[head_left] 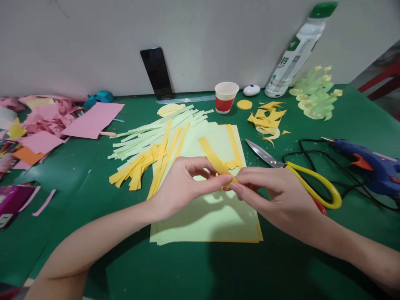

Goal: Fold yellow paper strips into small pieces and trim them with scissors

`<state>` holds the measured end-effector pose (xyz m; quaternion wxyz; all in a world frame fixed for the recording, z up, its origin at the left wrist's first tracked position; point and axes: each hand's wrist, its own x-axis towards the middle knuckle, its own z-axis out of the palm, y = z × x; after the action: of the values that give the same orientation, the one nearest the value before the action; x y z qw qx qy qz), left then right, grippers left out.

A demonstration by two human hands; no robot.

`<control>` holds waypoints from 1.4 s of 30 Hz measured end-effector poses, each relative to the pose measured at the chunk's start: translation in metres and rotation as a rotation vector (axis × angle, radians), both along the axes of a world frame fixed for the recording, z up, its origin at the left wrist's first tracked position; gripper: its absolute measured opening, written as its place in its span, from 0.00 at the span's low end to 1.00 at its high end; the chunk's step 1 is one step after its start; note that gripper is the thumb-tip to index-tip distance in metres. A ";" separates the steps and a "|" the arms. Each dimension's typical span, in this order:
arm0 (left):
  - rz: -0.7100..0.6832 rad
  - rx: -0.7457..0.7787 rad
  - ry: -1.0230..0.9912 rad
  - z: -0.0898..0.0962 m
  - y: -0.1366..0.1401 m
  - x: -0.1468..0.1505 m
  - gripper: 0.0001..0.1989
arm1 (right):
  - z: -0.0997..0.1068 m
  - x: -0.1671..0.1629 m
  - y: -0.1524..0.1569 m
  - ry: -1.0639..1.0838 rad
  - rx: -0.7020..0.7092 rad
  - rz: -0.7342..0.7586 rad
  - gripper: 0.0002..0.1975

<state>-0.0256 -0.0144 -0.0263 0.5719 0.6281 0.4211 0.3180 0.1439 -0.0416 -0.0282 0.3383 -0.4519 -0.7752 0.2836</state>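
Observation:
Between my two hands is a yellow paper strip (pixel 213 157), one end rising up and to the left. My left hand (pixel 187 183) pinches it between thumb and fingers. Close beside, my right hand (pixel 275 191) grips its lower end with the fingertips. Both hands are over a stack of pale green paper sheets (pixel 200 225). Long yellow strips (pixel 165 158) lie on the left of the stack, next to a heap of short yellow pieces (pixel 137 166). Light green strips (pixel 150 129) are spread behind them. Scissors (pixel 312 183) with yellow handles lie right of the stack.
At the right sits a blue glue gun (pixel 371 162) with a black cord. Along the back are a phone (pixel 157 73), paper cup (pixel 226 98), bottle (pixel 296 54), yellow scraps (pixel 267 118) and a paper flower piece (pixel 315 96). Pink paper (pixel 93 120) and a purple object (pixel 14 202) lie left.

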 end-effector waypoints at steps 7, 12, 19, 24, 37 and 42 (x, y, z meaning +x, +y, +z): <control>0.041 0.232 -0.044 -0.007 0.001 -0.001 0.07 | 0.004 -0.001 -0.001 0.370 -0.546 0.024 0.16; -0.103 0.378 -0.164 -0.012 0.004 -0.004 0.04 | 0.000 0.005 0.001 0.643 -0.859 0.063 0.13; -0.107 0.542 -0.152 -0.017 0.006 -0.005 0.09 | 0.002 0.005 0.005 0.785 -1.129 0.232 0.17; -0.125 0.686 -0.197 -0.016 0.008 -0.006 0.07 | 0.001 0.004 0.003 0.691 -1.167 0.223 0.17; -0.058 -0.029 -0.252 -0.004 -0.004 0.000 0.03 | 0.006 -0.002 -0.002 0.115 -0.125 -0.098 0.13; -0.054 -0.154 -0.235 -0.003 -0.003 -0.001 0.03 | 0.006 0.001 0.000 0.097 -0.102 -0.067 0.13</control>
<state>-0.0269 -0.0177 -0.0296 0.6722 0.5519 0.3572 0.3405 0.1454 -0.0416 -0.0221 0.3614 -0.4798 -0.7269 0.3329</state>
